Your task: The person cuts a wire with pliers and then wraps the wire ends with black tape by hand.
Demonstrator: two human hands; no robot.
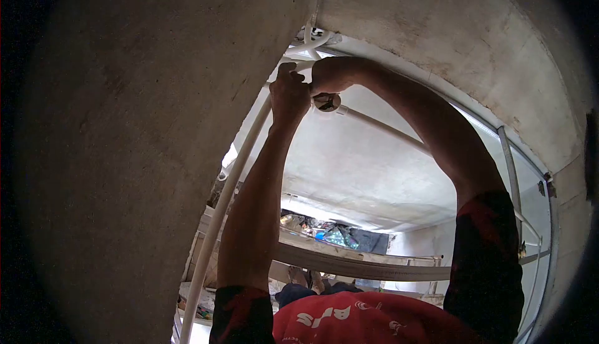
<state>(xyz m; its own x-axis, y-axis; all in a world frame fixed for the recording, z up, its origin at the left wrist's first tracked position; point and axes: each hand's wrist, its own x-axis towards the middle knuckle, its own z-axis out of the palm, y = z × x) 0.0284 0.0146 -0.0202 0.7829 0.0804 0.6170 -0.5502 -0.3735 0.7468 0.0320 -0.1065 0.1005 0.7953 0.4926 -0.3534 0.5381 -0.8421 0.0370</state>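
Observation:
Both arms are raised towards the top of the view. My left hand (291,94) is closed around part of a white pipe (304,66) near the corner of the ceiling opening. Close beside it on the right, my right hand (331,74) is bent inward with its fingers wrapped over the same pipe, partly hidden. Just below my right hand is a round white box (327,102) with a dark inside. From that box a straight white conduit (387,129) runs down to the right, passing behind my right forearm.
A long white pipe (218,213) slants down along the left wall edge. Bare concrete (137,125) fills the left side. Metal framing (511,163) borders the right. Below lie a curved beam (368,269), my feet and piled items (337,237) on the floor.

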